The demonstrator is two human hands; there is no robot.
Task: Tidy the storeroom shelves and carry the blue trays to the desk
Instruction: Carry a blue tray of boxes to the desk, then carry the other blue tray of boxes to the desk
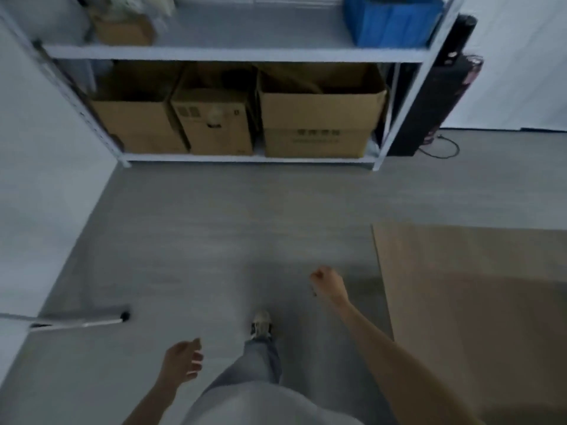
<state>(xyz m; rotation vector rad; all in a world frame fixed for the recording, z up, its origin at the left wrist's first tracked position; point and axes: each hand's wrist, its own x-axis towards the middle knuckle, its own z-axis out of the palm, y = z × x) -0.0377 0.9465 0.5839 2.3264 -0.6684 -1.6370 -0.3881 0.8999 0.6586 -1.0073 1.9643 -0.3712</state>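
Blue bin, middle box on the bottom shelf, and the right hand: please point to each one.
Blue bin (394, 21), head view, on its front wall.
Middle box (214, 124), head view, on its front face.
Right hand (327, 282), head view, on the back of the closed fist.

The scene is dim, with a cool bluish-grey cast. The whole frame is soft with blur; print on the cardboard boxes is unreadable. The lower shelf bay lies in deep shadow. A faint shadow darkens the floor around the person's legs. Wide-angle distortion bends the shelf uprights outward.
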